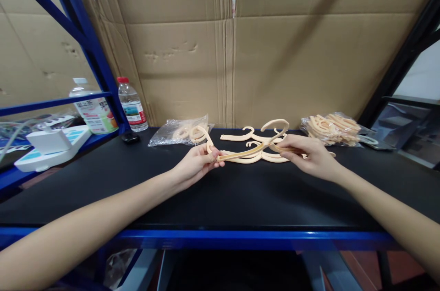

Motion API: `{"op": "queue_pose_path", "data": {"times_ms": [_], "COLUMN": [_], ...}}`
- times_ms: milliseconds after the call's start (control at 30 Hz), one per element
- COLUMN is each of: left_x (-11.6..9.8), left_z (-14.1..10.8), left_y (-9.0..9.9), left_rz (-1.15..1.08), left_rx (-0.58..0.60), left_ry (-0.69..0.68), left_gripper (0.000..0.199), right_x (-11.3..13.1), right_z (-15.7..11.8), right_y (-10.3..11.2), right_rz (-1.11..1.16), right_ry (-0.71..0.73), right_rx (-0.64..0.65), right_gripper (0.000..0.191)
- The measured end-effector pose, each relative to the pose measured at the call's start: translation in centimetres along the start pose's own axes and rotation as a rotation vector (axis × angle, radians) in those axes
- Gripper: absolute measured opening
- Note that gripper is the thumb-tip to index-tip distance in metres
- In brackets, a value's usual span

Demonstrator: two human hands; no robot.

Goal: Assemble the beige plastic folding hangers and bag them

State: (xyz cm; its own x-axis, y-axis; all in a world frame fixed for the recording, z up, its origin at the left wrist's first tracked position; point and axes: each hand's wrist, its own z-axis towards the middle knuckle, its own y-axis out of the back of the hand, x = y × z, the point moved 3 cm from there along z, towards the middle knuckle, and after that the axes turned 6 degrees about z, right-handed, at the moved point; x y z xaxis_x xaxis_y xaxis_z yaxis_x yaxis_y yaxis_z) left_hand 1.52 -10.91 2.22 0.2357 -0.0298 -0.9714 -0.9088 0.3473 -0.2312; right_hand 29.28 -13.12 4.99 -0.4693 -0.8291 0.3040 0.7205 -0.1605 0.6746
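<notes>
1 cream hanger point(259, 148), probably light, stiff and smooth, is above the counter point(220, 204), its left tip pinched by the left hand point(197, 163) alongside a curled piece point(206, 135), its other arm gripped by the right hand point(311, 156), sensible holds on slim arms.

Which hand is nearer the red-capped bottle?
Left. The left hand is to the right of the red-capped bottle, closer to the camera; the right hand is much farther right.

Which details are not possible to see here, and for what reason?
All in the head view:
Part of the held hanger: hidden by the right hand.
Pieces in the left bag: blurred by crinkled plastic.
Fine print on the red-capped bottle: too small.
Right forearm: cut by right edge.
</notes>
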Motion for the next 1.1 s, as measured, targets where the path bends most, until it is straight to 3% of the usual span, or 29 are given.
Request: {"op": "queue_pose_path", "data": {"times_ms": [233, 533, 900, 1000, 1100], "left_x": [-0.1, -0.3, -0.5, -0.4, -0.2], "left_z": [0.1, 0.1, 0.3, 0.0, -1.0], "left_y": [0.1, 0.3, 0.3, -0.1, -1.3], "left_rz": [0.01, 0.005, -0.083, 0.006, 0.276], "left_rx": [-0.044, -0.094, -0.117, -0.055, 0.173], "left_ry": [-0.027, -0.106, -0.056, -0.015, -0.028], "left_gripper": [0.02, 0.013, 0.015, 0.01, 0.018], "right_x": [0.4, 0.8, -0.1, -0.4, -1.0], "right_z": [0.1, 0.1, -0.1, 0.0, 0.0], "right_y": [-0.2, -0.3, -0.5, -0.2, 0.2], "right_rz": [-0.015, -0.012, -0.002, 0.018, 0.021], "right_ry": [0.027, -0.052, -0.175, -0.229, -0.271], "right_rx": [-0.022, -0.007, -0.072, -0.093, -0.097], "right_gripper": [0.014, 0.018, 0.02, 0.022, 0.025]}}
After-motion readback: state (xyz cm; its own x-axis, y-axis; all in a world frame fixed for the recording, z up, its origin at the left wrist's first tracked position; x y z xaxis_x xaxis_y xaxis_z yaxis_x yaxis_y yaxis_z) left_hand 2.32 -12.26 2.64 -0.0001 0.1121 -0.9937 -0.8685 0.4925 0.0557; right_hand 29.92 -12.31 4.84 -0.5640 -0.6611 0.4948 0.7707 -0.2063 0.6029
